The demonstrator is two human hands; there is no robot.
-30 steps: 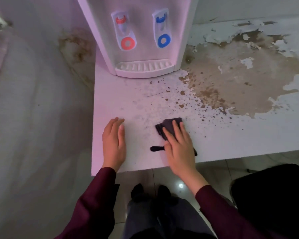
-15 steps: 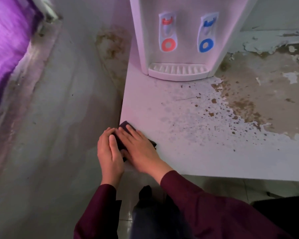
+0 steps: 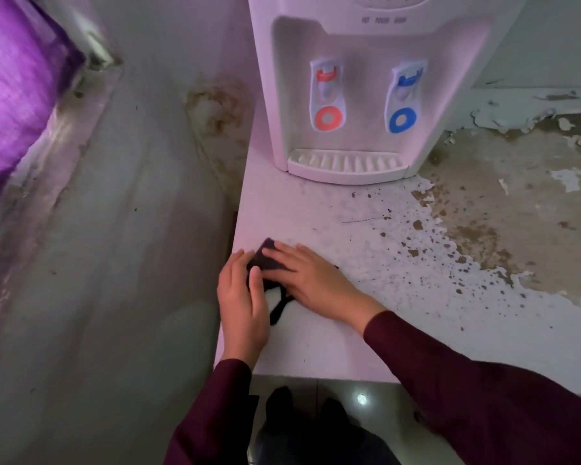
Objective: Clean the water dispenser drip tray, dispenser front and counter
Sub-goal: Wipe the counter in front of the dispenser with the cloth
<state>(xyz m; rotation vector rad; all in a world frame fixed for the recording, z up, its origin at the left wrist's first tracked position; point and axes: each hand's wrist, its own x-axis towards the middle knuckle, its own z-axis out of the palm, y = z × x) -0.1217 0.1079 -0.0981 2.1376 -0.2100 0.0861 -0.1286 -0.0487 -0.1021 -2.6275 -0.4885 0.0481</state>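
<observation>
In the head view, both hands lie on a dark cloth [image 3: 268, 260] at the lower middle of the frame, near the left edge of the table [image 3: 332, 344]. The right hand [image 3: 311, 280] is flat and open, pressing the cloth down. The left hand [image 3: 244, 305] rests beside it with loosely bent fingers touching the cloth. The dispenser [image 3: 366, 78] stands at upper middle, its drip tray [image 3: 348, 166] at its foot. Brown stains [image 3: 503, 209] cover the table at right.

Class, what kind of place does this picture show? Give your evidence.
Probably a worn pantry or utility corner: a water dispenser on a counter with peeling paint, beside a stained wall.
</observation>
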